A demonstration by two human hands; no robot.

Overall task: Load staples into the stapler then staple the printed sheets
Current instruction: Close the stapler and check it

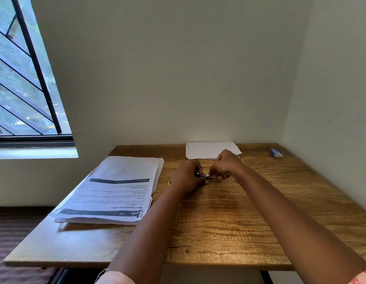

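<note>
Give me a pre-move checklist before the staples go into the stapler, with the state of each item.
1. Stapler held by both hands: ok, left hand and right hand both grip it above the table.
2. Stapler magazine open: cannot tell, the fingers hide it.
3. Staple strip in hand: cannot tell, too small to see.
4. Staple box on the table: ok, it lies at the far right corner, apart from the hands.
5. Printed sheets ready: ok, stacked at the left of the table, untouched.
6. White sheets by the wall: ok, lying flat behind the hands.
</note>
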